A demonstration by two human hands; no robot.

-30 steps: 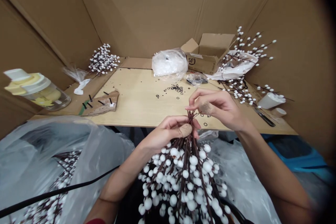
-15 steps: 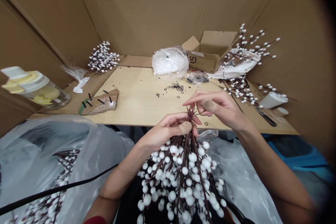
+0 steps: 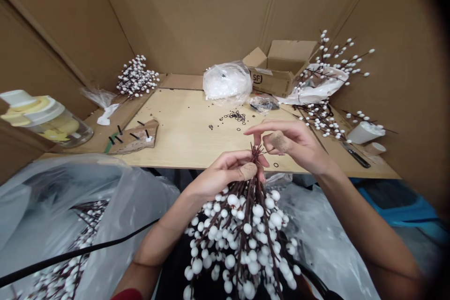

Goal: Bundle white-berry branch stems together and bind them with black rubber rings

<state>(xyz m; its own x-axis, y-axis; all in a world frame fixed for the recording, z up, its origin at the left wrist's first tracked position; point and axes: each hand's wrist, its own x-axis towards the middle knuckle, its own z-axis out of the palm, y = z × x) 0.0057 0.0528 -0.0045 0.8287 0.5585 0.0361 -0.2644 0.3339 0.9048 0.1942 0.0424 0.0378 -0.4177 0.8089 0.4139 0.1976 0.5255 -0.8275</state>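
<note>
My right hand (image 3: 293, 143) has drawn a little away from the stem ends (image 3: 255, 150), out to their right. A second ago its forefinger lay against the tips; now that finger stretches out just above them, apart. Lower down, the thumb and curled fingers pinch a thin dark strand (image 3: 266, 152) that runs sideways out of the bunch; I cannot tell whether it is wire or one of the stems.

My left hand (image 3: 228, 171) has hardly moved. Its fingers are closed around the neck of the white-berry bunch (image 3: 248, 225), which hangs upside down over my lap, just in front of the near edge of the desk (image 3: 183, 126), with the berries spread below my grip.

As I judge it, this means the left hand alone keeps the stems gathered, leaving the right to work that one strand at the neck. Near my right hand, a single black ring (image 3: 276, 165) lies on the desk; the heap of small black rings (image 3: 237, 116) farther back looks unchanged.
</note>
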